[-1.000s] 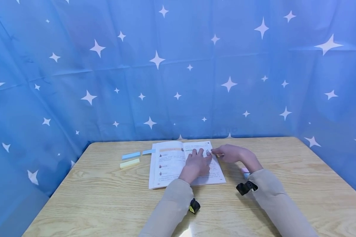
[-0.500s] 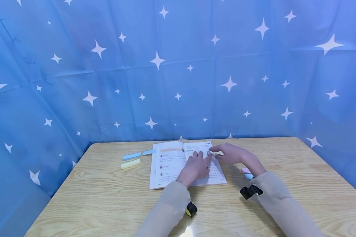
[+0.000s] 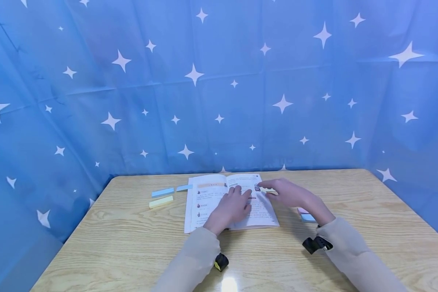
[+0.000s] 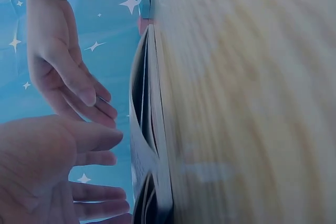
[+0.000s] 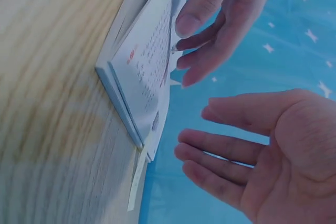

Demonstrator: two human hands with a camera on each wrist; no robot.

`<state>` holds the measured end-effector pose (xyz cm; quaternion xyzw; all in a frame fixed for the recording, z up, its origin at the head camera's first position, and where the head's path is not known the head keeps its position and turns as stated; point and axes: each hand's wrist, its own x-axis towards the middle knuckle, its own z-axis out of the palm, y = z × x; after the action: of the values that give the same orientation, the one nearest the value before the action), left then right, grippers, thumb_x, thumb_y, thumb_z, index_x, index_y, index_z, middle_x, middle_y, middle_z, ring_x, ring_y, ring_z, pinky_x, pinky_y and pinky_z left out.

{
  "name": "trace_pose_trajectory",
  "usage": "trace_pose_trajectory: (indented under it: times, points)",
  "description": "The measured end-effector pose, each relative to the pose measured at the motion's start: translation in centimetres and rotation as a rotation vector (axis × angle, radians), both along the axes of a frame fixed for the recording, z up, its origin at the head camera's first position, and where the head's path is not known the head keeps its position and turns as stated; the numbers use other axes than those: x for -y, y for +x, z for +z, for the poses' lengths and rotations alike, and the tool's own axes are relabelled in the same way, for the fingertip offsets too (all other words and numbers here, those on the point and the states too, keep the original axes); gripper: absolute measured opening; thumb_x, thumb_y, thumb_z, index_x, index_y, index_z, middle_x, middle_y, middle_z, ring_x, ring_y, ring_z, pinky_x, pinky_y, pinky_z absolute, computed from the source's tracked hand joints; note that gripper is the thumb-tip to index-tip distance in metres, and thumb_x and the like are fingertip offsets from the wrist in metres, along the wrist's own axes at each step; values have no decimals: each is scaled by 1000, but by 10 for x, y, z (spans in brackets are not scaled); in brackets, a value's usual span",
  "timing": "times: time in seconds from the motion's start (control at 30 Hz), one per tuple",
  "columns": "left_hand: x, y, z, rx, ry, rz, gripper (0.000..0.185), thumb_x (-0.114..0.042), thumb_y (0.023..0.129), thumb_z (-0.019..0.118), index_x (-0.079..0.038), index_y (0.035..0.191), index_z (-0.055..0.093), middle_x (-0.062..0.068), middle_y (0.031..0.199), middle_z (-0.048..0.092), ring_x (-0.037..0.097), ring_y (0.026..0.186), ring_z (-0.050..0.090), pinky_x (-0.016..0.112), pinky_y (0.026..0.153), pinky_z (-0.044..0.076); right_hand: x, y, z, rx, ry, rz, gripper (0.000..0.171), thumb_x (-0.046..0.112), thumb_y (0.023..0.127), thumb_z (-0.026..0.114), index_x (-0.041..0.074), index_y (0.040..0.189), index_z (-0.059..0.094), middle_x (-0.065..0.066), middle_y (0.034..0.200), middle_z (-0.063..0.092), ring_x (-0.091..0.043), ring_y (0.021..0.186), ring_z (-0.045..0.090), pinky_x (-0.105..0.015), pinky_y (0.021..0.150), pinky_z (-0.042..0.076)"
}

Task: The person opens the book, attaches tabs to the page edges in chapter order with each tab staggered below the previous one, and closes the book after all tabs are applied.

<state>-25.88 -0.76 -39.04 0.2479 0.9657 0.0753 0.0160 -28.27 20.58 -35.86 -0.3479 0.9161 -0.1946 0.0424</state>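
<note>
An open book (image 3: pixel 208 207) with printed pages lies at the table's far middle. My left hand (image 3: pixel 230 207) is over its right page, fingers spread and holding nothing; the left wrist view shows this hand (image 4: pixel 58 161) with loose, nearly straight fingers. Over the book's right edge is my right hand (image 3: pixel 290 194), its fingers loosely extended. In the right wrist view that hand (image 5: pixel 252 150) has nothing between thumb and fingers. A pale yellow sticky strip (image 5: pixel 137 179) sticks out from the book's edge. From the left page's edge juts a blue sticky strip (image 3: pixel 184 187).
Left of the book lie a blue sticky-note pad (image 3: pixel 162 192) and a yellow sticky-note pad (image 3: pixel 161 201). Pink and blue pads (image 3: pixel 308 218) are partly hidden by the right forearm. Behind the wooden table (image 3: pixel 131 243) hangs a blue star-patterned curtain (image 3: pixel 219 93).
My left hand has drawn back leftward and nearer across the page. My right fingers, earlier at the yellow strip on the page edge, have loosened and shifted slightly right. The strip stays at the edge.
</note>
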Motion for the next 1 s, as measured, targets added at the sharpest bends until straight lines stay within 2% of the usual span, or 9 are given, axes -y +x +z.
trace_pose_trajectory:
  times: [0.27,0.5,0.83,1.0]
  points:
    - [22,8,2,-20,30,0,51,-34,108,48,-13,154,43,21,153,39,35,139,40,49,106,44,8,6,2,2,-10,23,39,4,102,57,-7,139,55,-24,137,58,-40,126,55,-54,100,47]
    - [40,14,3,-13,45,11,53,-36,107,49,-14,155,42,21,154,37,35,140,39,49,107,43,12,14,3,-4,9,-1,39,7,102,58,-7,138,55,-22,138,58,-40,129,53,-54,102,46]
    - [65,28,5,-8,52,9,55,-35,107,51,-10,154,41,24,152,36,38,138,39,53,104,43,6,31,-3,74,35,-26,55,23,100,65,-4,146,49,-22,146,51,-41,134,48,-57,104,42]
    - [80,37,3,-1,62,3,54,-33,106,53,-7,152,43,27,149,38,41,136,40,53,102,45,1,40,-7,49,65,-2,62,28,97,70,-5,144,49,-24,143,52,-43,131,50,-57,105,43]
